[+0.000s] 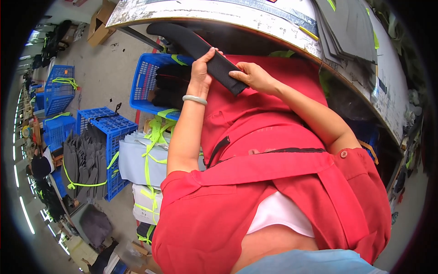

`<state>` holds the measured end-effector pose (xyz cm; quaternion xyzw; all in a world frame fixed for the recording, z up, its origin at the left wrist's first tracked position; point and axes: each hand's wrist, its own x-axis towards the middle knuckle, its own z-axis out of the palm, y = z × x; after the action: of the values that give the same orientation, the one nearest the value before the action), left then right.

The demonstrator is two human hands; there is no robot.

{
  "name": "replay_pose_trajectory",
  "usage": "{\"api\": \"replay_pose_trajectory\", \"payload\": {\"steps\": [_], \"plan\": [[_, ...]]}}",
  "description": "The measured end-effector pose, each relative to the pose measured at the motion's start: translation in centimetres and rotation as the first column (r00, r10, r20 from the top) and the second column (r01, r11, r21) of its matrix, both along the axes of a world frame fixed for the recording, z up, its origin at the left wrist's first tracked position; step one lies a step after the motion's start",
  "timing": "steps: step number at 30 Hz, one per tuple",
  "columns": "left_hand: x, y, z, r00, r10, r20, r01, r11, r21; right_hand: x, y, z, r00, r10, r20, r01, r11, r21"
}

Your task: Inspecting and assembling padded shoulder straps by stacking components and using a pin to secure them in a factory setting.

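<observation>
Over my red-clad lap I hold a long black padded strap (pixel 223 69), curved at its far left end, with a mesh-like surface and a thin red line along one edge. My left hand (pixel 200 69) is closed round its middle, thumb along the upper side. At its near, squared end, my right hand (pixel 256 77) pinches the strap between thumb and fingers. A pale bangle (pixel 195 99) circles my left wrist. Left of my hands, a blue plastic crate (pixel 137 86) holds several dark pieces (pixel 171 84) whose kind I cannot make out.
A worn white worktable (pixel 219 13) crosses ahead, its edge just beyond the strap. Grey flat sheets (pixel 351 34) lie on its right part beside a yellow tool (pixel 309 33). To the left stand another blue crate (pixel 123 125), bundled grey pieces (pixel 86 160) and light sheets tied with green bands (pixel 133 157).
</observation>
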<state>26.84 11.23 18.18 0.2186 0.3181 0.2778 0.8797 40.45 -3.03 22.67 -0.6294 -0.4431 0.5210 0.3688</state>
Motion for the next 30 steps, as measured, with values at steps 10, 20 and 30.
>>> {"api": "replay_pose_trajectory", "payload": {"steps": [10, 20, 30], "plan": [[-1.6, -0.7, -0.1, 0.996, 0.086, 0.006, -0.086, 0.996, 0.013, 0.6, -2.9, 1.1, 0.993, 0.113, -0.017, -0.113, 0.994, 0.007], [-4.0, 1.6, 0.7, 0.972, 0.233, 0.037, -0.232, 0.973, -0.013, 0.9, -4.4, 0.6, 0.974, 0.181, -0.136, -0.191, 0.979, -0.066], [-2.5, -6.6, 1.1, 0.984, 0.173, -0.033, -0.173, 0.985, -0.015, 0.0, -3.8, 2.1, 0.975, 0.21, 0.074, -0.207, 0.977, -0.041]]}}
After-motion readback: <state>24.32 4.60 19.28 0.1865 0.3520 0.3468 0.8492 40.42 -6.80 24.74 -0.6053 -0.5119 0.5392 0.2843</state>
